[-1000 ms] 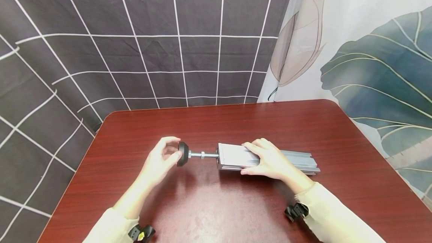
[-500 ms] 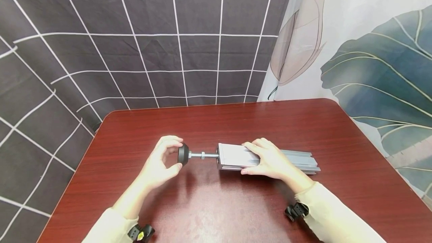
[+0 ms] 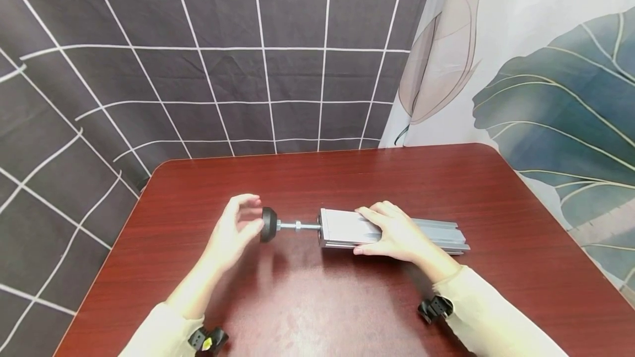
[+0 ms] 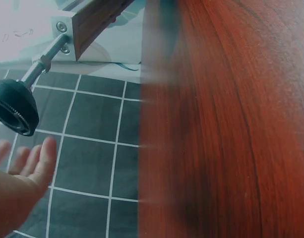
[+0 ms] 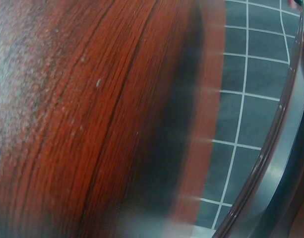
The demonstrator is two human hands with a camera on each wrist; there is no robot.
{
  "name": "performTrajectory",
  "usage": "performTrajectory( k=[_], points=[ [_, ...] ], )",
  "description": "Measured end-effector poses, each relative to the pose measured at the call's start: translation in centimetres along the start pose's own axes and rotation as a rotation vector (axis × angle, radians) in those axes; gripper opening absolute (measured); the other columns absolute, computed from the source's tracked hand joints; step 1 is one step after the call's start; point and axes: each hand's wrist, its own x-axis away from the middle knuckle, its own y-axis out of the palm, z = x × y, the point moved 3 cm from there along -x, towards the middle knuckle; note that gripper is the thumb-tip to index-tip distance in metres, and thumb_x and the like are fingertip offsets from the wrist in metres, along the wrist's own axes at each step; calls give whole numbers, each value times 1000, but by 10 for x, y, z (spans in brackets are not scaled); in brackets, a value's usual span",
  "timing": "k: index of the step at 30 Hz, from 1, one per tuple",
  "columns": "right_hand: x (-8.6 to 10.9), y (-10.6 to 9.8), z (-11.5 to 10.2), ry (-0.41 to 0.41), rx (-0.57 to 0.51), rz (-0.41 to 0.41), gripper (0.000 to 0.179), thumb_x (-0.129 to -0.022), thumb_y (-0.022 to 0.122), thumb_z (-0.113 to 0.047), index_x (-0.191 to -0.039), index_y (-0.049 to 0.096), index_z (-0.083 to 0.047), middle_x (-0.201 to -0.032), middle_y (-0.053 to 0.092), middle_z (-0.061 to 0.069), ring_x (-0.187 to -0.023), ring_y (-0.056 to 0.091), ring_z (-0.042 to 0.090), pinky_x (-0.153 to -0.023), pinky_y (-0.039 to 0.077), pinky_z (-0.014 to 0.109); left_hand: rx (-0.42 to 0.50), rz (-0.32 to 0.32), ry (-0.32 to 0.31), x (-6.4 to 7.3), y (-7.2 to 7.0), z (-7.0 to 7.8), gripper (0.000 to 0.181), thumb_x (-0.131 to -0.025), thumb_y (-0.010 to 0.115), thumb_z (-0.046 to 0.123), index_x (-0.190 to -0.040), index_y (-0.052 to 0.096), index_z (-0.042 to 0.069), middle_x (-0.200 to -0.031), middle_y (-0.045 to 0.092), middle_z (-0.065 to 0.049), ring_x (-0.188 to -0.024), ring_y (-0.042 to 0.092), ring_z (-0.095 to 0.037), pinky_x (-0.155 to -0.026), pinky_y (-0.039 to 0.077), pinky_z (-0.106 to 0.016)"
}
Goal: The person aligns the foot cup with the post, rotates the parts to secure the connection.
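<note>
A silver aluminium profile (image 3: 344,227) stretches left to right over the table. From its left end plate (image 4: 65,37) a threaded rod (image 3: 310,227) with a hex nut (image 3: 297,226) sticks out, and a black levelling foot (image 3: 269,225) sits at the rod's tip. My right hand (image 3: 392,234) grips the profile around its middle, thumb along the near side and fingers over the top. Just left of the foot is my left hand (image 3: 227,241), its fingers spread and bent; the left wrist view shows a gap between those fingertips (image 4: 48,148) and the foot.
The reddish-brown wooden table (image 3: 307,307) has rounded far corners. Behind it hangs a dark grey curtain (image 3: 223,76) with white grid lines, and to the right a pale curtain (image 3: 541,120) with leaf prints. Each wrist wears a small black camera (image 3: 435,309).
My left hand, earlier with fingers and thumb around the rim of the foot, has spread its fingers and shifted slightly left, off it. My right hand and the profile stay in place.
</note>
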Motion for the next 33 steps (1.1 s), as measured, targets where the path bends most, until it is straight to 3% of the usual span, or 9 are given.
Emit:
performTrajectory(
  k=[2, 4, 7, 11, 16, 19, 25, 29, 33],
  points=[
    [0, -1, 0, 1, 0, 1, 75, -60, 79, -54, -119, 62, -11, -96, 56, 1, -90, 51, 19, -80, 43, 40, 9, -7, -100, -1, -1, -2, 34, -88, 58, -2, -119, 47, -5, -109, 55, -21, -85, 61, -8, -67, 56, -29],
    [0, -1, 0, 3, 2, 0, 75, -60, 79, -55, -119, 61, -11, -96, 56, 1, -91, 51, 19, -81, 43, 40, 53, -36, -158, -3, -1, -3, 28, -91, 55, 1, -117, 48, -7, -103, 56, -21, -78, 62, -12, -59, 56, -34],
    [0, 0, 0, 1, 6, 1, 75, -60, 79, -55, -119, 61, -11, -96, 56, 1, -91, 51, 19, -81, 43, 40, 142, -80, -195, -3, 0, -5, 26, -91, 53, 0, -115, 47, -9, -96, 56, -18, -70, 61, -17, -52, 55, -36],
    [1, 0, 0, -12, 8, 15, 76, -59, 79, -54, -119, 62, -11, -95, 56, 1, -90, 51, 20, -80, 44, 41, 178, -94, -189, -3, 0, -4, 28, -88, 55, -4, -114, 47, -11, -95, 55, -13, -75, 60, -15, -56, 55, -32],
    [2, 0, 0, -16, 16, 19, 75, -59, 79, -55, -119, 62, -12, -95, 56, 1, -90, 51, 19, -80, 43, 40, 73, -104, -93, -1, 0, 0, 37, -80, 58, -12, -116, 50, -7, -102, 56, -13, -81, 61, -11, -67, 53, -24],
    [3, 0, 0, -16, 12, 21, 76, -59, 79, -55, -118, 62, -12, -96, 56, 1, -90, 51, 19, -81, 43, 40, 43, -129, 19, 0, 1, 3, 46, -73, 59, -17, -117, 49, -5, -106, 55, -14, -81, 61, -11, -70, 52, -21],
    [4, 1, 1, -8, 2, 11, 76, -60, 79, -56, -119, 62, -12, -96, 55, 0, -91, 51, 19, -80, 43, 39, 55, -178, 249, 2, 2, 3, 54, -65, 60, -18, -116, 47, -7, -116, 47, -18, -99, 56, -13, -86, 47, -22],
    [3, 1, 1, -12, 5, 11, 75, -60, 78, -57, -119, 61, -13, -96, 56, 0, -91, 51, 19, -80, 43, 39, 53, -192, 303, 2, 4, 3, 52, -63, 58, -16, -113, 47, -7, -118, 44, -19, -102, 54, -13, -91, 45, -23],
    [3, 1, 1, -17, 7, 21, 76, -59, 79, -56, -119, 62, -12, -96, 56, 0, -91, 51, 19, -80, 43, 40, 55, -193, 302, 2, 4, 4, 51, -65, 58, -18, -113, 46, -9, -120, 43, -20, -106, 52, -13, -94, 43, -24]
  ],
)
